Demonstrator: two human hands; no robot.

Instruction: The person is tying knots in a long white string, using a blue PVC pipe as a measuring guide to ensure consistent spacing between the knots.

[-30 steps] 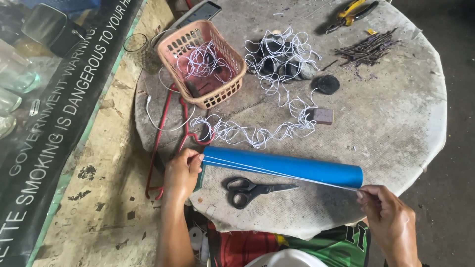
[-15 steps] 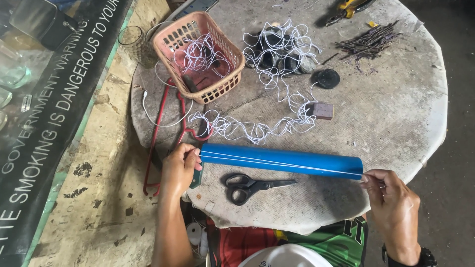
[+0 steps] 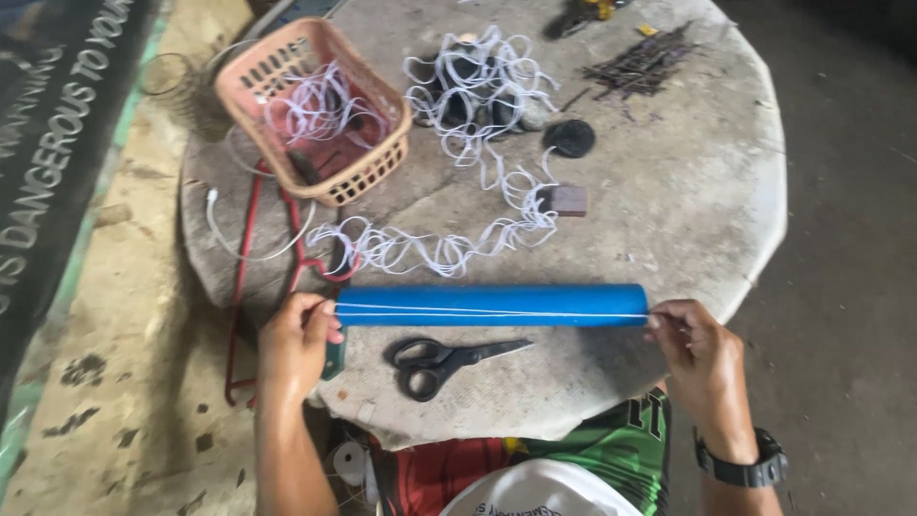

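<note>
A blue plastic pipe (image 3: 492, 305) lies crosswise on the round concrete table (image 3: 669, 201). My left hand (image 3: 298, 334) grips its left end and my right hand (image 3: 693, 349) pinches at its right end. A thin white cord (image 3: 497, 311) runs taut along the pipe between both hands. Black-handled scissors (image 3: 439, 358) lie just in front of the pipe, between my hands.
A pink plastic basket (image 3: 368, 177) holding white cord stands at the back left. Loose curly white cord (image 3: 439, 250) trails across the table to a heap (image 3: 478, 86). A small brown block (image 3: 568, 200), a black disc (image 3: 570, 139) and a bundle of twigs (image 3: 645, 65) lie farther back.
My right hand moved up from below the table edge to the pipe's right end. The cord along the pipe has been pulled taut. The view has shifted closer.
</note>
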